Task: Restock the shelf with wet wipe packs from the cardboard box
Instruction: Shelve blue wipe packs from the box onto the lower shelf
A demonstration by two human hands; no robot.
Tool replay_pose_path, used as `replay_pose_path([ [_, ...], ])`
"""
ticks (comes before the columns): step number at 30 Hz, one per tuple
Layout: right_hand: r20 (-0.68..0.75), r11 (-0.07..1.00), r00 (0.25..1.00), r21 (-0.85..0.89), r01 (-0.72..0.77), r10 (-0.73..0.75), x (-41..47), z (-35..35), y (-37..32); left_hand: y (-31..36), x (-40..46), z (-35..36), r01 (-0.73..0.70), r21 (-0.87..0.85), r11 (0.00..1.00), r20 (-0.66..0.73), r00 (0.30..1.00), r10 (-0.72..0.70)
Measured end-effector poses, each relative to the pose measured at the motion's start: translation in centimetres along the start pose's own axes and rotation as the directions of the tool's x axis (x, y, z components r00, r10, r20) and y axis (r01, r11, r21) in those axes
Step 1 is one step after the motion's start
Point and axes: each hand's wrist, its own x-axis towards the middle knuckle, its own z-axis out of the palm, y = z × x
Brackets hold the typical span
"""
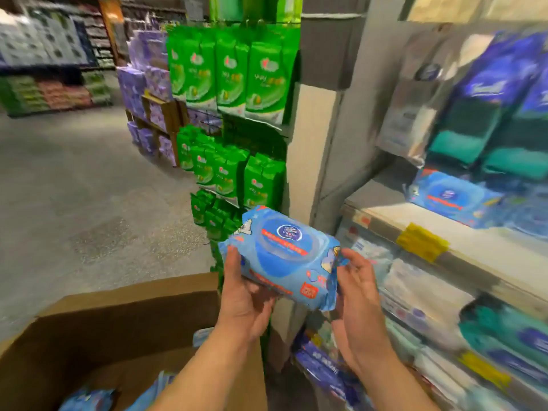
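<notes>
Between the near cardboard box and the shelf on the right, the left hand [243, 295] cups the left end of a light-blue plastic wet wipe pack [281, 256] with its thumb on top, while the right hand [357, 295] grasps the right end. Below the forearms, the open brown cardboard box [124, 310] holds more blue packs [86, 401]. Farther right, the pale shelf [394, 218] carries another like pack [450, 197], and green hanging pouches [231, 75] fill the far rack.

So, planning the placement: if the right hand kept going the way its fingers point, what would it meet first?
Probably the front lip of the beige shelf, past the blue wet wipe pack that the right hand holds; depth is unclear.
</notes>
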Motion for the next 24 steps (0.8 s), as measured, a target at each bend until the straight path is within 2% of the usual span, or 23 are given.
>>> replay_pose_path([
  [2, -0.073, 0.999, 0.997, 0.042, -0.034, 0.037, 0.5, -2.4, -1.7, -2.4, -0.1, 2.8, -0.013, 0.06, 0.998, 0.0, 1.0, 0.013],
  [6, -0.032, 0.993, 0.993, 0.006, -0.118, 0.118, 1.1, -7.2, -6.1, -6.8, -0.2, 7.8, 0.007, 0.067, 0.998, 0.104, 0.995, -0.014],
  [9, -0.056, 0.991, 0.99, -0.009, -0.132, 0.131, 1.3, -10.4, -8.9, -9.9, -0.2, 11.1, -0.006, 0.112, 0.994, 0.184, 0.983, -0.015],
  [14, -0.099, 0.996, 0.991, 0.041, -0.084, 0.088, 1.3, -14.7, -12.4, -13.9, -0.2, 15.9, -0.05, 0.285, 0.957, 0.253, 0.967, -0.025],
  [18, -0.19, 0.998, 0.981, 0.057, -0.018, 0.028, 1.7, -17.1, -14.3, -14.9, 0.6, 18.4, -0.121, 0.404, 0.907, 0.292, 0.956, -0.003],
  [21, -0.225, 0.997, 0.974, 0.07, 0.035, -0.018, 2.4, -18.3, -15.2, -14.4, 1.8, 19.5, -0.146, 0.511, 0.847, 0.347, 0.937, -0.048],
  [24, -0.25, 0.996, 0.965, -0.001, 0.086, -0.083, 3.6, -19.0, -16.5, -13.7, 3.5, 20.3, -0.137, 0.569, 0.811, 0.39, 0.913, -0.119],
])
